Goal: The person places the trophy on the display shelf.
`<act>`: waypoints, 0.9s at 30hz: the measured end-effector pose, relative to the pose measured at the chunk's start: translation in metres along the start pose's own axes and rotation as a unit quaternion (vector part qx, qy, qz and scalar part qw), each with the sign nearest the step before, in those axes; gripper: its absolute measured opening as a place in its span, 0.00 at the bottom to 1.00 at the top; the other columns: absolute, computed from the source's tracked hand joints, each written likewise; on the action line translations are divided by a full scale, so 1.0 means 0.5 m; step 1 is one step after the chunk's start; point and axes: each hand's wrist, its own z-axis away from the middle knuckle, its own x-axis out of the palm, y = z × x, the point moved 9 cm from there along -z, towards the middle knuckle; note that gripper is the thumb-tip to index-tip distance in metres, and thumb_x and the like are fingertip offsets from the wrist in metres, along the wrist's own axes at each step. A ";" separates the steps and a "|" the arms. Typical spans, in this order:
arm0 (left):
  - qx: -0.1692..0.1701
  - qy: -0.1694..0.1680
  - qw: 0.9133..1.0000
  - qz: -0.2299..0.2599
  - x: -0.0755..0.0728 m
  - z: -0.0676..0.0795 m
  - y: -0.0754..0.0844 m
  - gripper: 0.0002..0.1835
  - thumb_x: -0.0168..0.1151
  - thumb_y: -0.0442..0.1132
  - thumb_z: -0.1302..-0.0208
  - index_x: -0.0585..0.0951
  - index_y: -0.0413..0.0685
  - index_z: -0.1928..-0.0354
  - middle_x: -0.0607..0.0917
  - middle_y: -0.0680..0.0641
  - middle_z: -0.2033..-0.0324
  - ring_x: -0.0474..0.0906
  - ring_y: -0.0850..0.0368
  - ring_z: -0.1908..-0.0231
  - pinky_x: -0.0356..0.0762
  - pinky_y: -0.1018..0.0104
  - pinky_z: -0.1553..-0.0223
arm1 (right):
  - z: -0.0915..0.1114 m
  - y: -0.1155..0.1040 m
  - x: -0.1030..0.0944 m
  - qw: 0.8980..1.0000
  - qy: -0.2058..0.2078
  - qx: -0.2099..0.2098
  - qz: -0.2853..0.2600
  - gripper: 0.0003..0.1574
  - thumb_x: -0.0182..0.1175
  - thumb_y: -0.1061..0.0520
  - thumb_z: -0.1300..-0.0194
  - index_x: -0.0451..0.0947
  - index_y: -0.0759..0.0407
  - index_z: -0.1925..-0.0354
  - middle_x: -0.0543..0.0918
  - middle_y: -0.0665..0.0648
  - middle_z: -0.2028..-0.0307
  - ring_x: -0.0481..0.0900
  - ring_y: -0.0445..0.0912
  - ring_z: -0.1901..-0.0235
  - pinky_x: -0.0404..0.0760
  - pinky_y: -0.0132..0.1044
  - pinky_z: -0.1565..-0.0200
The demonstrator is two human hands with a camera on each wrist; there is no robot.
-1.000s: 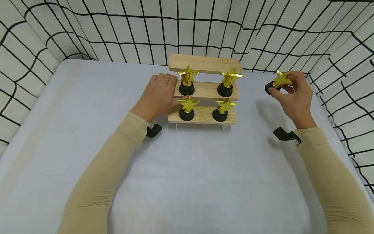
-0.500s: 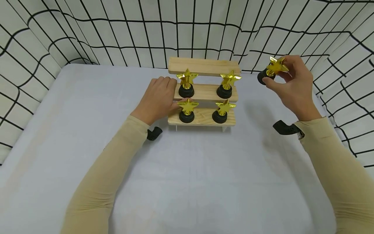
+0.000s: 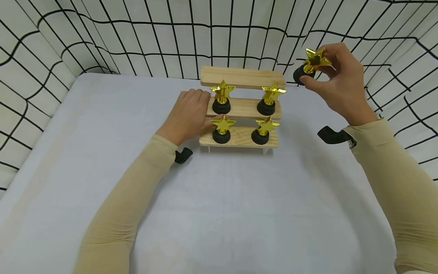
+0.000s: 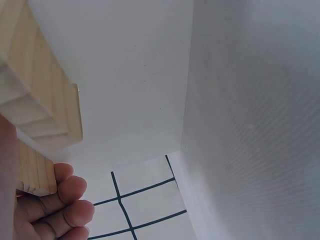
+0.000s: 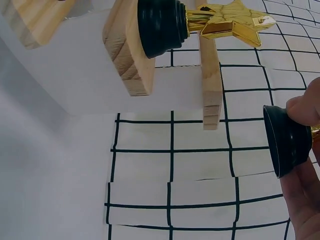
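Observation:
A three-tier wooden display stand stands on the table, with two gold star trophies on the bottom board and two on the middle board. My left hand grips the stand's left end. Its fingertips curl round the end of a board in the left wrist view. My right hand pinches another star trophy in the air, right of the top board. This trophy tilts, and the right wrist view shows its black base facing the stand. No trophy is on the top board.
The white-covered table spreads around the stand. Black grid lines mark the pale walls behind and at both sides. A dark wrist device juts from the right cuff, with another at the left cuff.
My right hand has lifted the trophy and carried it leftward toward the stand's top board, tilting it more. My left hand keeps its grip on the stand.

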 end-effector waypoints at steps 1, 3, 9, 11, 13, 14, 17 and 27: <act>0.001 0.002 1.000 -0.001 0.000 0.000 0.000 0.32 0.71 0.56 0.36 0.74 0.34 0.47 0.81 0.40 0.61 0.74 0.41 0.59 0.73 0.48 0.48 | -0.004 -0.003 0.002 1.000 -0.002 -0.002 -0.002 0.34 0.73 0.69 0.44 0.74 0.53 0.42 0.76 0.33 0.50 0.79 0.34 0.50 0.78 0.23 0.39; 0.002 0.004 1.000 -0.003 -0.001 0.000 0.001 0.33 0.69 0.58 0.35 0.74 0.34 0.48 0.81 0.40 0.61 0.74 0.42 0.59 0.73 0.49 0.48 | -0.013 -0.009 0.007 1.000 -0.008 -0.006 0.001 0.34 0.73 0.69 0.43 0.74 0.53 0.41 0.76 0.33 0.49 0.79 0.33 0.49 0.78 0.24 0.39; 0.000 -0.005 1.000 -0.004 0.002 0.001 0.001 0.33 0.69 0.59 0.35 0.74 0.35 0.48 0.80 0.40 0.61 0.73 0.42 0.59 0.73 0.49 0.48 | -0.033 -0.029 0.026 0.999 -0.032 -0.016 0.011 0.37 0.74 0.68 0.43 0.73 0.53 0.38 0.75 0.32 0.49 0.78 0.32 0.49 0.78 0.25 0.37; -0.001 -0.006 1.000 -0.005 0.001 0.001 0.001 0.33 0.68 0.60 0.34 0.74 0.35 0.48 0.79 0.41 0.61 0.73 0.43 0.59 0.73 0.49 0.48 | -0.040 -0.036 0.034 0.999 -0.041 -0.021 0.006 0.37 0.74 0.68 0.43 0.73 0.54 0.38 0.75 0.32 0.48 0.79 0.32 0.49 0.78 0.27 0.36; -0.001 -0.003 1.000 -0.008 0.000 0.002 0.001 0.33 0.64 0.61 0.31 0.74 0.35 0.48 0.80 0.41 0.62 0.73 0.43 0.60 0.73 0.49 0.48 | -0.046 -0.043 0.044 0.998 -0.052 -0.026 0.004 0.37 0.73 0.68 0.42 0.73 0.55 0.37 0.76 0.32 0.47 0.79 0.32 0.48 0.78 0.28 0.35; -0.002 -0.002 1.000 -0.009 -0.001 0.003 0.000 0.33 0.63 0.62 0.31 0.74 0.35 0.48 0.80 0.41 0.62 0.73 0.43 0.60 0.73 0.49 0.48 | -0.050 -0.046 0.049 0.998 -0.058 -0.030 0.002 0.37 0.73 0.68 0.42 0.73 0.56 0.37 0.75 0.32 0.47 0.80 0.32 0.47 0.78 0.28 0.35; -0.001 0.002 1.000 -0.007 -0.002 0.004 -0.001 0.33 0.60 0.63 0.29 0.74 0.35 0.49 0.80 0.41 0.63 0.73 0.43 0.60 0.73 0.49 0.49 | -0.059 -0.053 0.062 0.997 -0.069 -0.036 -0.002 0.37 0.73 0.68 0.41 0.72 0.56 0.36 0.75 0.33 0.47 0.80 0.32 0.46 0.78 0.30 0.34; 0.005 0.014 1.000 -0.005 -0.004 0.004 0.003 0.33 0.58 0.65 0.28 0.74 0.36 0.51 0.80 0.41 0.64 0.73 0.43 0.62 0.73 0.50 0.52 | -0.080 -0.052 0.094 0.993 -0.095 -0.040 -0.056 0.36 0.72 0.72 0.43 0.73 0.56 0.38 0.76 0.38 0.48 0.80 0.36 0.46 0.77 0.31 0.33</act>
